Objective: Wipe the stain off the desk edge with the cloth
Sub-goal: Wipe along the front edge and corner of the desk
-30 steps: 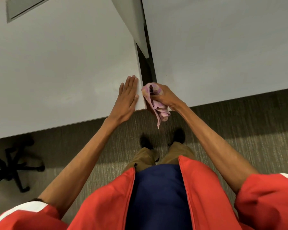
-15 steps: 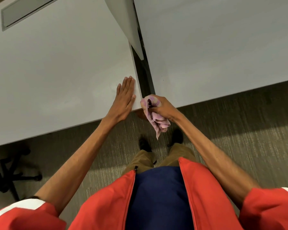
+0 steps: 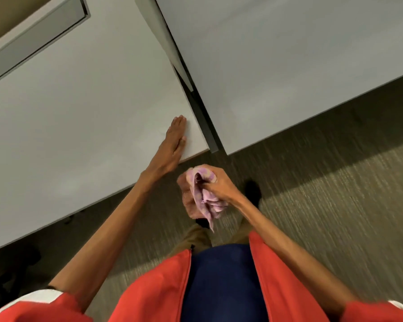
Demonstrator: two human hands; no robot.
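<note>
While the left hand lies flat with straight fingers together on the smooth grey desk near its corner, the right hand grips a crumpled pink cloth. That soft bundle hangs over ribbed carpet, just off the desk's edge.

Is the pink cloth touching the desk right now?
Apart. The head view shows the cloth, gripped in the right hand, over carpet below the desk corner, with floor visible between them.
</note>
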